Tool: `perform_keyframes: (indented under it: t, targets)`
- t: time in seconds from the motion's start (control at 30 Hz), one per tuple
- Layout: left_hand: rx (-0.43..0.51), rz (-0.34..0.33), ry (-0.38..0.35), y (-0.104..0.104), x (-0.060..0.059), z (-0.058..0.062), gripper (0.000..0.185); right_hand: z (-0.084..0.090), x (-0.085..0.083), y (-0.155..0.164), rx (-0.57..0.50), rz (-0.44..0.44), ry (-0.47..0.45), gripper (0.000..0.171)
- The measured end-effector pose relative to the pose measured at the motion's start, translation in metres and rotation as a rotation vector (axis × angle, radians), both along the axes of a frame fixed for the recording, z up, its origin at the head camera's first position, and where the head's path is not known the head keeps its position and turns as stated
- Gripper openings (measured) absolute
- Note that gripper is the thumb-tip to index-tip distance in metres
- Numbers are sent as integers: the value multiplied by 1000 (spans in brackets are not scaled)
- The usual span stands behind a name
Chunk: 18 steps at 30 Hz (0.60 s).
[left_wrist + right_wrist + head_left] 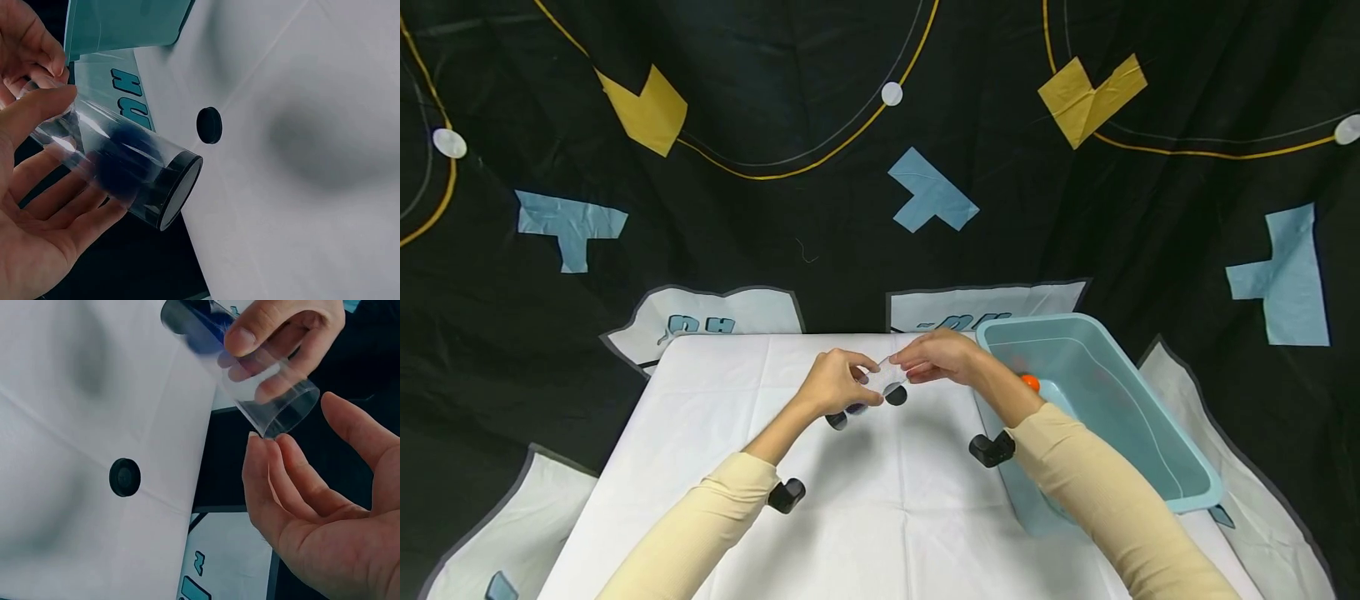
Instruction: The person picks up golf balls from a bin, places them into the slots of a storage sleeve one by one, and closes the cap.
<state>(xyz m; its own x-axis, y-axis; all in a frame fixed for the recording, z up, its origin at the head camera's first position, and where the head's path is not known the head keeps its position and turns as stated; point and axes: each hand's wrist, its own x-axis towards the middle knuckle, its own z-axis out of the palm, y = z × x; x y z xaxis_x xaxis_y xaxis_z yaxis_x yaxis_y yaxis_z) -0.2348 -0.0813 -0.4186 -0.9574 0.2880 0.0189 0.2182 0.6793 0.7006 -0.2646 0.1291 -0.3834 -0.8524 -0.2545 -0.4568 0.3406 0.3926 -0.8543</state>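
My left hand (838, 379) grips a clear plastic tube (81, 134), thumb on one side and fingers on the other. A dark blue ball (128, 159) sits inside, close to the end closed by a black cap (181, 190). The tube's other end is uncapped and points towards my right hand (325, 506). There the right fingertips are right at the rim, with the thumb spread apart on the opposite side. Below the hands, a second round black cap (125, 477) lies on the white tabletop.
A light blue plastic bin (1150, 417) stands at the table's right side, under the right forearm, with an orange ball (1030, 382) in it. White cloth covers the table (850, 542). A black curtain (820, 250) with taped shapes hangs behind.
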Motion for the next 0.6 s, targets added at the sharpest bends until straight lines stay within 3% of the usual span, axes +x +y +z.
perform_keyframes:
  t: [0.37, 0.6]
  targets:
    - [4, 25, -13, -7, -1, -3, 41, 10, -4, 26, -15, 28, -57, 52]
    - [3, 30, -23, -13, -3, -4, 43, 28, -11, 63, -22, -37, -79, 53]
